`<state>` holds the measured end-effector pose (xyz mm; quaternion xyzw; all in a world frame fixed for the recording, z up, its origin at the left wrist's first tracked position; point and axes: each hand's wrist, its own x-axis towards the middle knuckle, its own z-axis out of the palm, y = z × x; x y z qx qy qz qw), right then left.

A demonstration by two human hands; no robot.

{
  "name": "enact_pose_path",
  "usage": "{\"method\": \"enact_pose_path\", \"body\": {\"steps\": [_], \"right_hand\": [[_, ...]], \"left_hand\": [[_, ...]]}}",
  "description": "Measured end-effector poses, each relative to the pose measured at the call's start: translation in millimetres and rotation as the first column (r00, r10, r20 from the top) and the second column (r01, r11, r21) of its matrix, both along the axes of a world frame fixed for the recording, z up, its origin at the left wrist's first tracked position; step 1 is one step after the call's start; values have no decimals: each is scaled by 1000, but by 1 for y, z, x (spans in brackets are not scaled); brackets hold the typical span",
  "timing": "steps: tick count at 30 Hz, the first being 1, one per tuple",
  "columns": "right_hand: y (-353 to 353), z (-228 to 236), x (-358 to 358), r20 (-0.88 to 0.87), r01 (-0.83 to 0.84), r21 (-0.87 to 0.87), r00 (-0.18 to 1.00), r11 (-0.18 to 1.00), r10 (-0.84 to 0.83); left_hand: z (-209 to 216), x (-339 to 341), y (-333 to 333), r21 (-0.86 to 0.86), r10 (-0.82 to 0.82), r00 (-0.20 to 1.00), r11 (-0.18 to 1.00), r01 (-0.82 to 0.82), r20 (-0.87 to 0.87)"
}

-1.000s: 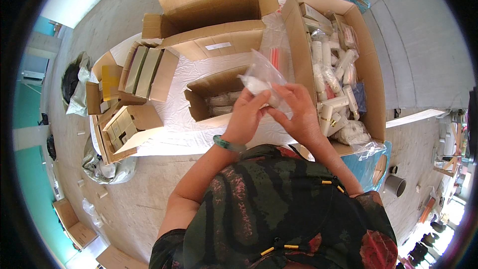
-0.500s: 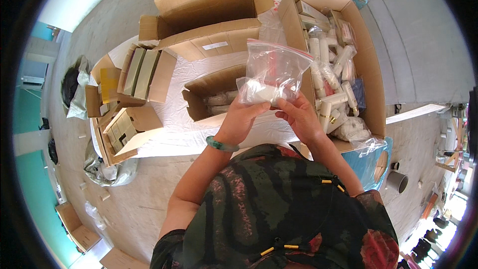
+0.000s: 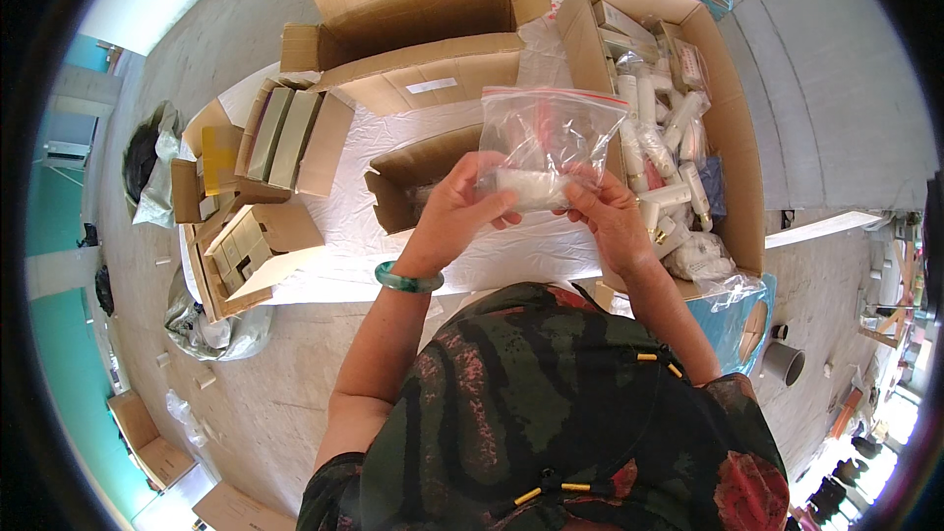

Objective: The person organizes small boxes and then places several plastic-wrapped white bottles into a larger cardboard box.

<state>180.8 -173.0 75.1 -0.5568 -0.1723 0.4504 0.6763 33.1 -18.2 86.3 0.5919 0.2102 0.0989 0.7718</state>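
Observation:
A clear zip-lock bag with a red strip along its top edge is stretched between my two hands, above the table's near side. Along its lower part lies a white, roughly cylindrical item, whose exact kind I cannot make out through the plastic. My left hand pinches the bag's left end, thumb on top; a green bangle circles that wrist. At the opposite end, my right hand grips the bag between thumb and fingers. Behind the left hand, a narrow carton is partly hidden.
To the right stands a large carton full of white bottles and bagged items. A big open box is at the back. Smaller boxes hold flat packages and little cartons at left. White cloth covers the table.
My hands have drawn slightly apart, the left one shifting left. The bag is spread wider and flatter, and the white item inside shows more plainly.

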Motion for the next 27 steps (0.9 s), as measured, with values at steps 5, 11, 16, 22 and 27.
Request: {"method": "enact_pose_path", "body": {"steps": [5,11,16,22,27], "right_hand": [[1,-3,-2,101,8,-16,995,1000,-7],[2,-12,1,24,68,-53,997,996,-67],[3,-9,0,-76,83,-18,994,996,-84],[5,-11,3,18,76,-41,997,996,-75],[7,-11,1,4,77,-54,997,996,-76]], "left_hand": [[-10,6,-9,39,116,993,992,-117,25],[-17,10,-21,-210,235,972,951,-225,23],[-15,13,-19,-336,223,975,917,-217,-21],[-18,12,-18,-408,231,973,888,-213,-5],[-23,12,-21,-332,261,965,910,-250,-12]]}}
